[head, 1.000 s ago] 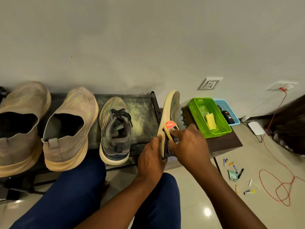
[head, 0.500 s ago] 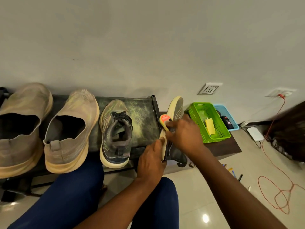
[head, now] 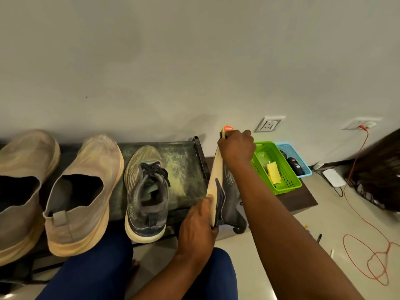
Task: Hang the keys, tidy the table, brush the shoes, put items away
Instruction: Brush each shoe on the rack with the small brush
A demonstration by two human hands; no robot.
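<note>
My left hand (head: 198,228) grips the heel of a grey sneaker (head: 217,182) turned on its side, its cream sole facing left. My right hand (head: 237,148) holds a wooden shoe brush (head: 226,131) with a red label against the sneaker's toe end; only the brush tip shows above my fingers. The matching grey sneaker (head: 147,191) stands upright on the dark rack (head: 186,169). Two beige slip-on shoes, one (head: 84,191) beside the sneaker and another (head: 23,187) at the far left, sit on the same rack.
A green basket (head: 285,180) with a yellow item and a blue basket (head: 303,163) with a dark remote sit on a low brown table (head: 303,198). Pens lie on the floor (head: 320,237) near an orange cable (head: 368,256). A white device (head: 334,178) lies by the wall.
My right hand has moved the brush along the sole from near the heel up to the toe end. My left hand has kept its grip on the heel.
</note>
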